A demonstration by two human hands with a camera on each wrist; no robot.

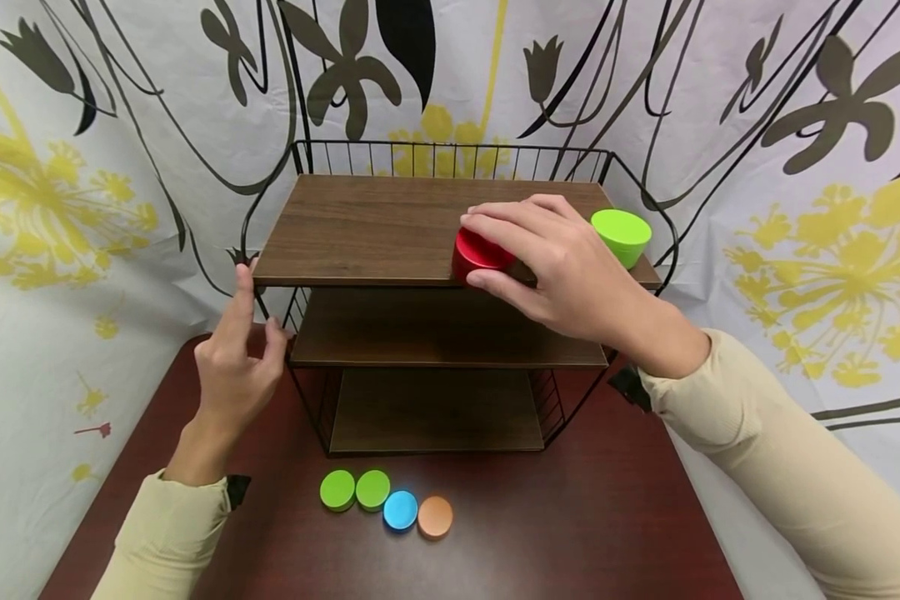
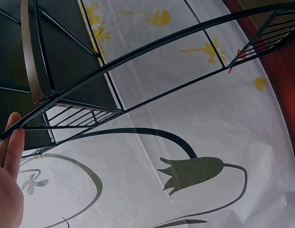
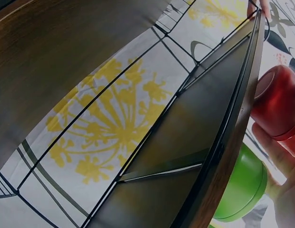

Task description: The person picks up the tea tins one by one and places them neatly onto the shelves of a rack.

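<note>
My right hand (image 1: 562, 258) grips a shiny red container (image 1: 474, 254) at the front edge of the shelf rack's top board (image 1: 367, 225). In the right wrist view the base of the red container (image 3: 276, 99) shows beside the board's edge; whether it touches the wood I cannot tell. Just right of that hand, a lime green container (image 1: 621, 237) stands on the same board. Over at the rack's left front corner is my left hand (image 1: 236, 367), its fingers extended. In the left wrist view, straight fingers (image 2: 13, 147) lie against the black wire frame (image 2: 138, 52).
The rack has a middle board (image 1: 450, 337) and a bottom board (image 1: 435, 412). On the dark red table (image 1: 570, 525) before it lie two green discs (image 1: 337, 491), a blue one (image 1: 401, 511) and an orange one (image 1: 435, 517). Flower-printed cloth (image 1: 832, 275) surrounds the back and sides.
</note>
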